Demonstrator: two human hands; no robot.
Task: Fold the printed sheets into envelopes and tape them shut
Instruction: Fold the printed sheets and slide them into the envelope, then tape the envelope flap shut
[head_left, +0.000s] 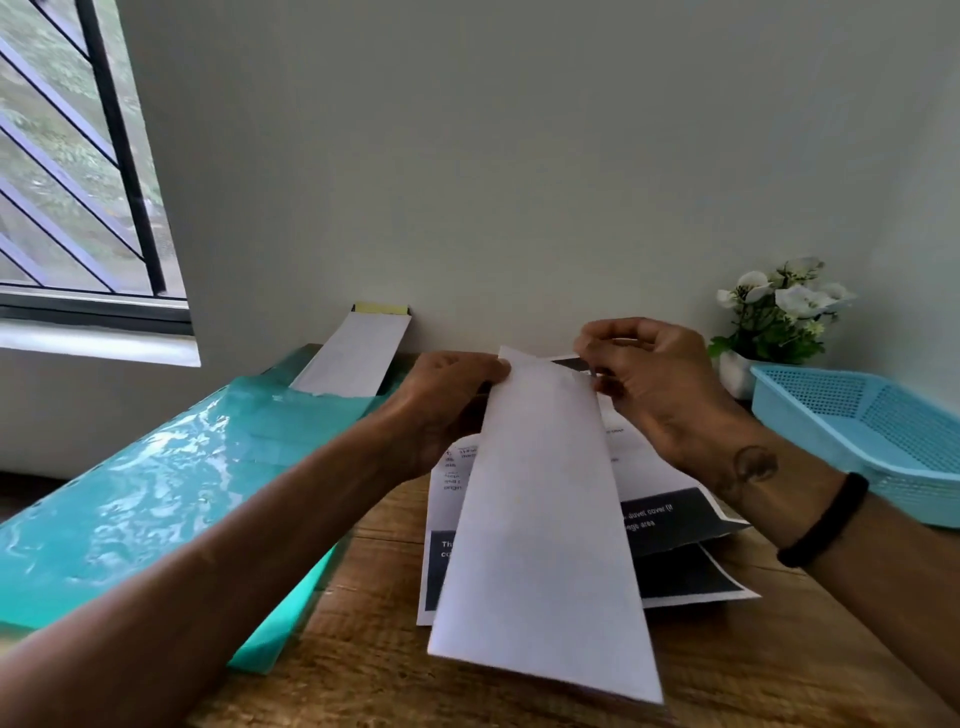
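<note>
A long white folded sheet (540, 525) is held up over the wooden table, its near end hanging low toward me. My left hand (441, 405) pinches its far left edge. My right hand (649, 384) grips the far top corner with fingertips closed on the paper. Under it lie printed sheets (670, 519) with dark blocks and text, spread on the table. Another folded white sheet (358, 358) leans against the wall on a yellow strip. No tape is visible.
A teal plastic folder (156, 499) covers the table's left side. A light blue mesh basket (862, 431) stands at the right, with a potted white-flowered plant (779, 317) behind it. The wooden table (363, 670) meets a grey wall; a barred window is at upper left.
</note>
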